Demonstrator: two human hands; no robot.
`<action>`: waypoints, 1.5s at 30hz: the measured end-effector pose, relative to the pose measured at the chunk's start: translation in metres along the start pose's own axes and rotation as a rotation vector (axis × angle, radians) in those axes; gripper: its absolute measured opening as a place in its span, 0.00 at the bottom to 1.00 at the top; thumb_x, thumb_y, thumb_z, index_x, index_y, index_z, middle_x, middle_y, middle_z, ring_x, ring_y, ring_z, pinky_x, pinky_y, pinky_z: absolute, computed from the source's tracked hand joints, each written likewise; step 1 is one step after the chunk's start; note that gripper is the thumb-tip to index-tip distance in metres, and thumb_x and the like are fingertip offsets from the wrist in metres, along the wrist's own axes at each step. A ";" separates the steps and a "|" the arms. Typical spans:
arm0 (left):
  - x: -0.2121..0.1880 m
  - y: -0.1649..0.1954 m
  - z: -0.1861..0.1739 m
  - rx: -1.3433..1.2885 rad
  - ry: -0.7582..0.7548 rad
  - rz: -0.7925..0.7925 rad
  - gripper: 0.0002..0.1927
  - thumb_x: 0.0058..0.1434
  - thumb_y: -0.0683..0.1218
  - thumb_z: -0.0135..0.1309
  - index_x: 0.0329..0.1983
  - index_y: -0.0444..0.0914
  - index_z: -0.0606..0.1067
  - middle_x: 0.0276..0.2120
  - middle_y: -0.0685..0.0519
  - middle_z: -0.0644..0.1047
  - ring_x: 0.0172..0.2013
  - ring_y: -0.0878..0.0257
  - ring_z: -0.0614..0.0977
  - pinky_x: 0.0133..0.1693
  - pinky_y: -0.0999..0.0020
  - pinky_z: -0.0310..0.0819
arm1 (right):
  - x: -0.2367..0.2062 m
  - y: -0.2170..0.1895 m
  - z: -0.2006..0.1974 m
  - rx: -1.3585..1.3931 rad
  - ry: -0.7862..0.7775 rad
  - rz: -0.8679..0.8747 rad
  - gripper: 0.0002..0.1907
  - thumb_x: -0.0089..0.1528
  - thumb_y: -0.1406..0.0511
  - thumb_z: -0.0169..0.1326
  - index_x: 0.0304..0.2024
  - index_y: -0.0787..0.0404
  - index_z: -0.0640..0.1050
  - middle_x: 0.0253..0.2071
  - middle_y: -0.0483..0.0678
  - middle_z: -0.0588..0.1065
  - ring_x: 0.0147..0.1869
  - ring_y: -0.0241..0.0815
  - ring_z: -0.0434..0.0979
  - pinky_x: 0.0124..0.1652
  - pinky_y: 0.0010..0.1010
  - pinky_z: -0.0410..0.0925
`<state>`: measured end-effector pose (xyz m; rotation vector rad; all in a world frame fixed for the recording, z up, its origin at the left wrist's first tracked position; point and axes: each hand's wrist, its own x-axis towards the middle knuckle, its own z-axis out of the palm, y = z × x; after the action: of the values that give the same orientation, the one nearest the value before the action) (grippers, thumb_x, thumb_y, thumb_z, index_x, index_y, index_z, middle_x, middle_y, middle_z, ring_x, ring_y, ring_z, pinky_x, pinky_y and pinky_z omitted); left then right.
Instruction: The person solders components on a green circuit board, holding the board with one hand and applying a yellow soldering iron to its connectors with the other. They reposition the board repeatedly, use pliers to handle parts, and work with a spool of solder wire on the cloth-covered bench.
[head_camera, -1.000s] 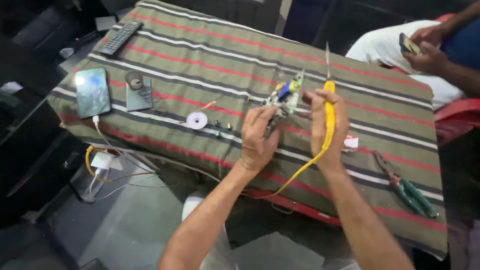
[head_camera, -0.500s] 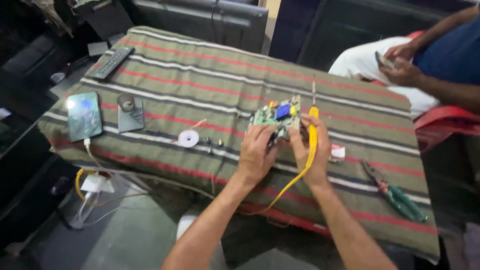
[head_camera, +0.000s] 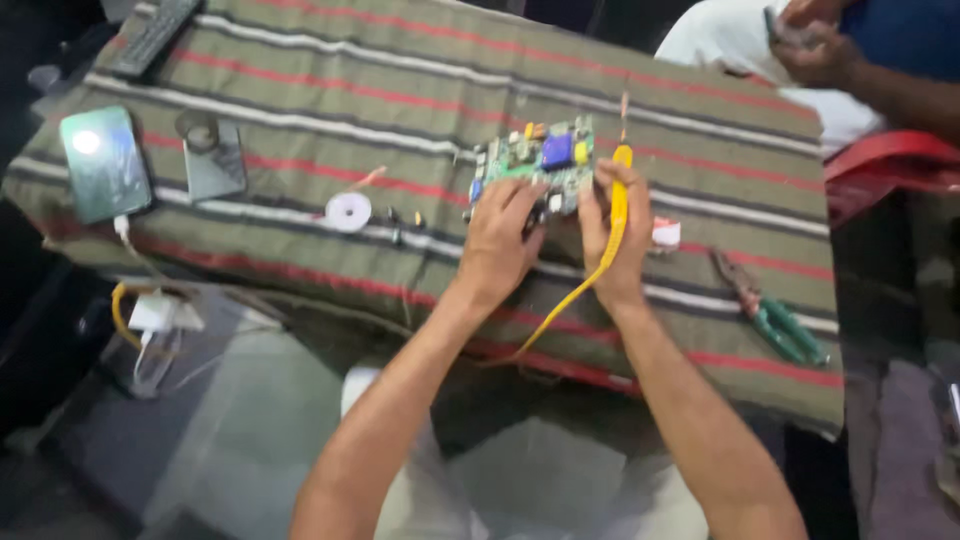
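1. Far left on the striped cloth (head_camera: 300, 90) is my phone (head_camera: 103, 163), lying flat and plugged in, with its cable dropping off the near edge to a charger block (head_camera: 155, 312). Just right of it sits a small grey plate with a ring on top (head_camera: 208, 155), parked out of the way. A remote (head_camera: 152, 38) lies at the far left corner.
2. The white solder spool (head_camera: 348, 211) lies flat near the middle, close enough for me to grab.
3. My left hand (head_camera: 503, 240) is curled around the near left edge of the green circuit board (head_camera: 532, 165), fingers pinching it so it's propped up off the cloth with the component side facing me. Its long axis runs left to right, with the left end a bit nearer me.
4. My right hand (head_camera: 612, 235) is closed around the yellow soldering iron (head_camera: 619, 195), with 1 fingertip steadying the board's right edge. The iron points away from me, tip at the far side, cord trailing back toward the near edge.
5. The green-handled pliers (head_camera: 768, 308) lie at the right, handles toward the near right.
6. Far right, another person's hand (head_camera: 815, 50) holds something small. I can't tell what.
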<state>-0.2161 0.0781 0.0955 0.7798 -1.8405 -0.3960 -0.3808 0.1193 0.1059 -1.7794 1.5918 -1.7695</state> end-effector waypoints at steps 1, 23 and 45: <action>0.001 0.001 0.000 -0.012 0.001 0.020 0.26 0.51 0.35 0.62 0.56 0.35 0.74 0.52 0.42 0.74 0.55 0.43 0.75 0.57 0.53 0.71 | 0.001 0.001 0.000 0.006 0.022 -0.045 0.14 0.71 0.72 0.55 0.58 0.65 0.72 0.49 0.47 0.76 0.53 0.37 0.77 0.53 0.26 0.71; 0.000 0.008 -0.002 0.252 0.063 0.017 0.41 0.50 0.52 0.73 0.65 0.39 0.69 0.65 0.43 0.66 0.67 0.43 0.65 0.66 0.43 0.56 | 0.008 0.026 0.000 0.505 0.127 0.170 0.15 0.69 0.78 0.51 0.57 0.62 0.70 0.42 0.40 0.67 0.46 0.28 0.63 0.54 0.19 0.63; -0.001 -0.015 -0.005 0.173 0.053 -0.015 0.37 0.54 0.54 0.73 0.63 0.39 0.71 0.64 0.45 0.67 0.69 0.44 0.65 0.69 0.45 0.58 | 0.011 0.033 0.010 0.780 0.090 0.304 0.17 0.72 0.78 0.49 0.60 0.59 0.67 0.57 0.52 0.76 0.58 0.35 0.77 0.53 0.22 0.74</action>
<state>-0.2065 0.0685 0.0877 0.9137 -1.8374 -0.2251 -0.3934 0.0926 0.0856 -1.0478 0.9096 -1.9449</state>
